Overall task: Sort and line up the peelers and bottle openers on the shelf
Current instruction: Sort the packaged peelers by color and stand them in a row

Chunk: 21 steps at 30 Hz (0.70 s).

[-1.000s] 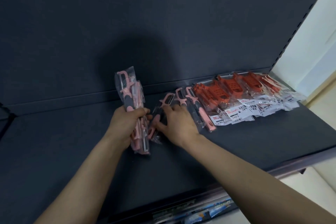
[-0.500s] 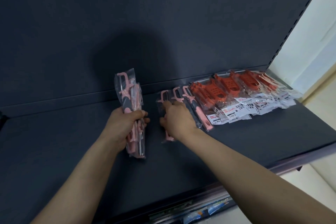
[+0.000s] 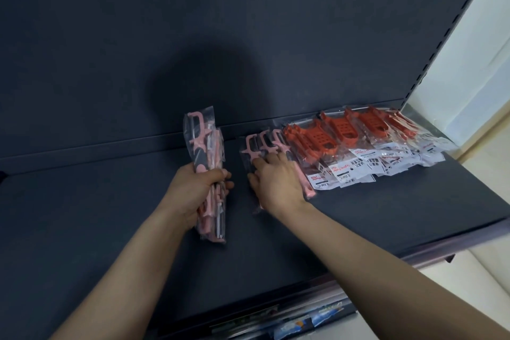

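Pink peelers (image 3: 205,152), each in a clear bag, are standing as a bundle in the L hand (image 3: 198,188). Its grip is wrapping round the handles abt mid-length, w/ fingers curling over the front. The blade heads are sticking up above the fist and the handle ends are hanging below it, over the dark shelf (image 3: 110,229). Can't tell if the bottom ends are touching the shelf.

More bagged pink peelers (image 3: 252,146) are lying flat on the shelf just right of that bundle. They are sitting side by side and overlapping, w/ heads pointing at the back panel (image 3: 248,36). The R hand (image 3: 276,182) is resting palm-down on their handles. Its fingers are staying fairly straight and spread, w/ tips pressing near the heads, so this grip is not curling round anything. A bare strip of shelf is showing btwn the two hands.

Orange-red bagged tools (image 3: 325,141) are lying right against the flat pink ones. They are fanning out in an overlapping row toward the shelf's right end, w/ white labels facing the front edge. A printed label strip (image 3: 289,323) is running along the shelf's front lip.
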Each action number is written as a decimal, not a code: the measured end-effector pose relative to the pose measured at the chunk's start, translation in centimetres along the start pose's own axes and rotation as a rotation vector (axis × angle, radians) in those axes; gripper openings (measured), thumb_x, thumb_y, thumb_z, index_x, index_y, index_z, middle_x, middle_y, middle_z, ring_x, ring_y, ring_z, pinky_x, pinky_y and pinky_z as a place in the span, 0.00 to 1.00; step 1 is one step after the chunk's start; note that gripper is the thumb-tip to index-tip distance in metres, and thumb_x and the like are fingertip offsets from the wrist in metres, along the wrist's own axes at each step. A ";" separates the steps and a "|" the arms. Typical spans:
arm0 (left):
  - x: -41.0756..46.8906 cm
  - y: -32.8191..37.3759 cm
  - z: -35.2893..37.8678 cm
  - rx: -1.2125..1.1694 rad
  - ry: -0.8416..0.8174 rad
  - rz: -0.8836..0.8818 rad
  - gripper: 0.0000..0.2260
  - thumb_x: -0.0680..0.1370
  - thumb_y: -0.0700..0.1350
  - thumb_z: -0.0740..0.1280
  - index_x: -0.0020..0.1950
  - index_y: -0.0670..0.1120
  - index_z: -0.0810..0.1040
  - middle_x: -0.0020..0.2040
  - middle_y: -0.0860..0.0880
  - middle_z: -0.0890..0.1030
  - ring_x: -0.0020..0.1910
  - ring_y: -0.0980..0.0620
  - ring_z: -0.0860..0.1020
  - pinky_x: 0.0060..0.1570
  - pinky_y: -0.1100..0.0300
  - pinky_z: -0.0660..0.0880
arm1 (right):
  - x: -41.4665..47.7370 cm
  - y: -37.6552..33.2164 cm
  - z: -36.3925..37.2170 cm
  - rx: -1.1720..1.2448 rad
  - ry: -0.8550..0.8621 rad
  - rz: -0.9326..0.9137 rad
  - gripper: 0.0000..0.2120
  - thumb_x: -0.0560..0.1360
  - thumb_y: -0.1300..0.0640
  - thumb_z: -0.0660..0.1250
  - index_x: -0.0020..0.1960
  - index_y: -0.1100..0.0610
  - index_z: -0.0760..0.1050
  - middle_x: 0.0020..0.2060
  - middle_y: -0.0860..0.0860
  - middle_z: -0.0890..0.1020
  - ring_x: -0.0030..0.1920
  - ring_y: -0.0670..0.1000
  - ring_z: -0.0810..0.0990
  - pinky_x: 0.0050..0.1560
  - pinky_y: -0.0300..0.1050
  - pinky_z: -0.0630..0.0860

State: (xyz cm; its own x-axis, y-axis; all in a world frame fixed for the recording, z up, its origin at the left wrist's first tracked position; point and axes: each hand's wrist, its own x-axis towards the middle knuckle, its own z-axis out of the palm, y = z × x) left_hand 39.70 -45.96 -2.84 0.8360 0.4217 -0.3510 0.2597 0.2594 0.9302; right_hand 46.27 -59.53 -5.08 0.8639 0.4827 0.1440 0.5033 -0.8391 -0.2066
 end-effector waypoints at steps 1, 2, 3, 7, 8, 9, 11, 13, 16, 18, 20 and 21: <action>0.0 -0.1 0.1 -0.005 0.001 0.000 0.03 0.74 0.33 0.67 0.47 0.37 0.77 0.39 0.43 0.82 0.31 0.53 0.82 0.30 0.63 0.78 | -0.1 0.1 -0.1 0.017 0.021 0.001 0.16 0.79 0.50 0.58 0.61 0.58 0.74 0.58 0.57 0.75 0.60 0.58 0.67 0.58 0.48 0.63; 0.0 -0.1 0.1 -0.009 0.002 -0.001 0.03 0.74 0.33 0.67 0.47 0.37 0.77 0.39 0.43 0.82 0.31 0.53 0.82 0.30 0.63 0.78 | -0.2 0.2 -0.3 0.043 0.061 0.015 0.16 0.79 0.50 0.58 0.60 0.58 0.75 0.57 0.56 0.75 0.60 0.58 0.67 0.57 0.48 0.63; 0.1 -0.2 0.1 -0.008 0.002 -0.002 0.03 0.74 0.33 0.67 0.47 0.37 0.77 0.39 0.44 0.82 0.32 0.52 0.82 0.31 0.63 0.78 | -0.3 0.5 -0.5 0.067 0.114 0.039 0.16 0.79 0.51 0.58 0.59 0.58 0.75 0.56 0.56 0.76 0.59 0.58 0.68 0.56 0.48 0.63; 0.4 -0.3 0.4 0.007 -0.001 -0.005 0.04 0.74 0.34 0.67 0.49 0.37 0.77 0.40 0.43 0.82 0.34 0.52 0.82 0.31 0.62 0.78 | -0.4 2.5 -1.6 -0.013 0.120 0.180 0.13 0.76 0.63 0.58 0.59 0.61 0.74 0.57 0.58 0.74 0.58 0.59 0.69 0.56 0.48 0.66; 0.5 -0.4 0.5 0.013 -0.001 -0.007 0.05 0.74 0.34 0.67 0.49 0.36 0.77 0.40 0.43 0.83 0.34 0.51 0.82 0.32 0.62 0.78 | -0.5 2.7 -1.8 -0.005 0.083 0.209 0.14 0.75 0.65 0.58 0.58 0.62 0.74 0.58 0.59 0.74 0.58 0.59 0.69 0.56 0.49 0.68; 0.5 -0.5 0.7 0.021 0.001 -0.011 0.05 0.74 0.34 0.68 0.50 0.36 0.77 0.41 0.43 0.83 0.35 0.51 0.82 0.32 0.62 0.78 | -0.5 2.9 -1.8 0.005 0.056 0.221 0.14 0.75 0.66 0.57 0.58 0.62 0.74 0.58 0.59 0.75 0.58 0.60 0.70 0.55 0.50 0.69; 0.6 -0.8 1.1 0.030 0.004 -0.027 0.05 0.74 0.34 0.68 0.49 0.37 0.78 0.42 0.41 0.83 0.37 0.50 0.83 0.33 0.61 0.79 | -0.5 3.1 -1.9 0.013 0.027 0.210 0.13 0.76 0.66 0.57 0.57 0.63 0.75 0.59 0.59 0.75 0.59 0.60 0.70 0.54 0.50 0.70; 0.5 -1.1 1.8 0.020 -0.014 -0.049 0.04 0.73 0.33 0.69 0.47 0.37 0.78 0.43 0.40 0.84 0.39 0.49 0.83 0.32 0.61 0.79 | -0.4 3.4 -1.9 0.047 0.013 0.191 0.12 0.78 0.61 0.58 0.56 0.62 0.76 0.58 0.59 0.75 0.59 0.59 0.69 0.55 0.48 0.69; 0.4 -1.4 3.0 -0.032 -0.051 -0.076 0.04 0.73 0.32 0.68 0.47 0.37 0.79 0.41 0.41 0.84 0.38 0.48 0.84 0.30 0.62 0.78 | -0.3 3.9 -1.9 0.103 -0.008 0.177 0.14 0.79 0.55 0.57 0.56 0.62 0.77 0.57 0.58 0.75 0.58 0.59 0.69 0.58 0.46 0.67; 0.5 -1.5 3.6 -0.052 -0.053 -0.079 0.06 0.73 0.32 0.68 0.49 0.37 0.79 0.41 0.40 0.84 0.40 0.47 0.84 0.31 0.61 0.78 | -0.3 4.1 -1.7 0.134 -0.006 0.186 0.15 0.79 0.55 0.56 0.54 0.62 0.78 0.57 0.58 0.74 0.59 0.59 0.68 0.59 0.46 0.66; 0.5 -1.7 3.9 -0.069 -0.044 -0.079 0.07 0.73 0.32 0.68 0.50 0.36 0.78 0.42 0.40 0.84 0.40 0.47 0.84 0.31 0.61 0.78 | -0.4 4.2 -1.5 0.160 0.001 0.184 0.16 0.80 0.53 0.56 0.54 0.61 0.78 0.58 0.58 0.74 0.59 0.59 0.67 0.60 0.48 0.65; 0.5 -1.8 4.0 -0.080 -0.035 -0.076 0.07 0.73 0.32 0.68 0.50 0.36 0.78 0.42 0.40 0.84 0.40 0.47 0.84 0.30 0.61 0.78 | -0.4 4.2 -1.5 0.160 0.004 0.172 0.16 0.80 0.52 0.57 0.56 0.60 0.78 0.58 0.58 0.73 0.59 0.59 0.66 0.60 0.49 0.65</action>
State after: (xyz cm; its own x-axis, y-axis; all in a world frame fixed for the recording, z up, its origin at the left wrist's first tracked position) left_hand 41.60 -49.67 -4.24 0.8321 0.3675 -0.4153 0.2850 0.3590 0.8888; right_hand 47.98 -63.67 -4.61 0.9374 0.3345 0.0971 0.3456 -0.8584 -0.3790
